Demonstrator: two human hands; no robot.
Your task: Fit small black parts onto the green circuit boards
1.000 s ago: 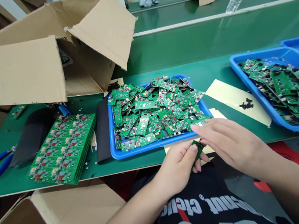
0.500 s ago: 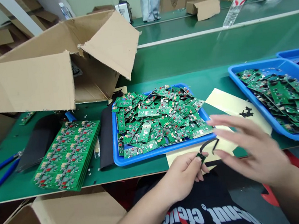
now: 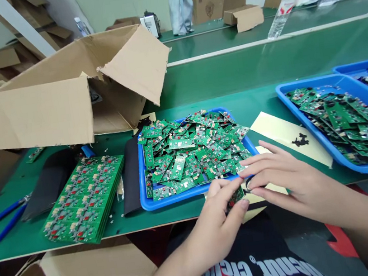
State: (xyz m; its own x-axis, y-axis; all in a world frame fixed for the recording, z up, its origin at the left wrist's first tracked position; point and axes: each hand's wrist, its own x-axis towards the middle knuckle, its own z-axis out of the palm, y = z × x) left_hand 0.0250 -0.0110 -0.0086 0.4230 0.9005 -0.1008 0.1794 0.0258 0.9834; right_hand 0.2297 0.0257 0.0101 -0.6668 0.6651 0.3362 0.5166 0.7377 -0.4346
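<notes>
My left hand [image 3: 216, 222] is closed around a small green circuit board [image 3: 236, 196], partly covered by my thumb and fingers. Against the board's right end, my right hand [image 3: 287, 180] pinches a thin curled black strip [image 3: 248, 184]; its exact kind is hard to tell. The fingertips of both hands nearly meet here. Just beyond them lies a blue tray [image 3: 175, 201] heaped with loose circuit boards [image 3: 186, 156]. Pale yellow sheets [image 3: 269, 188] lie partly under my right hand.
Stacked board panels [image 3: 83, 198] lie at the left, near blue-handled pliers [image 3: 8, 217] and black sheets [image 3: 130, 177]. A large open carton [image 3: 36, 113] stands behind. On the right, another blue tray [image 3: 341, 159] holds boards, beside a yellow sheet [image 3: 286, 135] carrying black bits [image 3: 300, 140].
My right hand has moved left, bringing the black strip up to the board. The left hand has turned the board and raised it slightly. The whole view has shifted a little.
</notes>
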